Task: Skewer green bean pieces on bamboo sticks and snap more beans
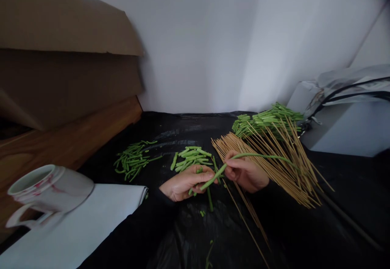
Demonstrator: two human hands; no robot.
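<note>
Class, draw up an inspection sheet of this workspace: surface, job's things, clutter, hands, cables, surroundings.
surface: crinkled black plastic sheet covering the worktop.
job's things: long green bean; three heaps of cut bean pieces; bamboo skewers fanned out behind the hands.
clutter: white mug with red marks beside a white paper sheet.
hands: right hand pinches the bean; left hand sits at its near end, contact unclear.
cables: black cords run over a grey box wrapped in plastic.
surroundings: white wall, cardboard box, wooden panel.
</note>
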